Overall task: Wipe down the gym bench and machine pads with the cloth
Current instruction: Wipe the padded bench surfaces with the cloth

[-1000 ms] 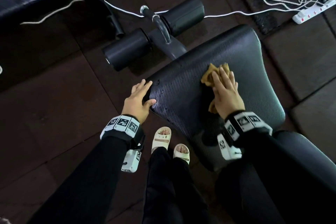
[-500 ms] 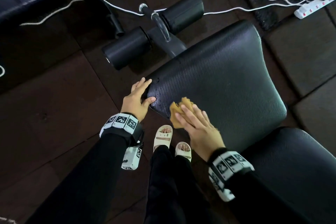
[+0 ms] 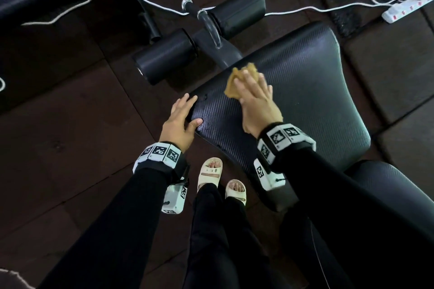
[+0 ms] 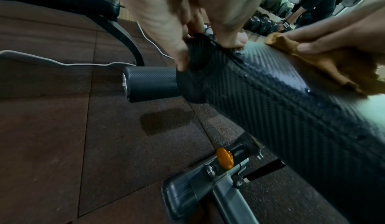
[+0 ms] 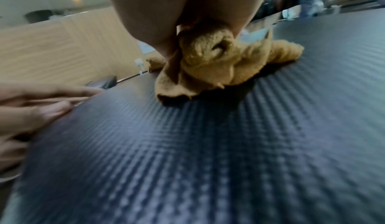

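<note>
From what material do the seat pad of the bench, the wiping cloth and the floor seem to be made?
Seat pad: probably vinyl or faux leather over padding; black, with a fine woven, carbon-like embossing and a slight sheen.
Cloth: soft terry or microfibre, mustard brown; fuzzy pile, crumpled under the right hand.
Floor: apparently rubber tiles, dark brown, matte and speckled, with visible seams.

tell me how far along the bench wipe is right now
Done: cannot tell; no wiped patch stands out on the seat pad. In hand: the right hand presses the tan cloth flat on the pad's front end, while the left hand grips its corner. Left: droplets beside the left thumb, the two roller pads and the back pad show no cloth contact.
</note>
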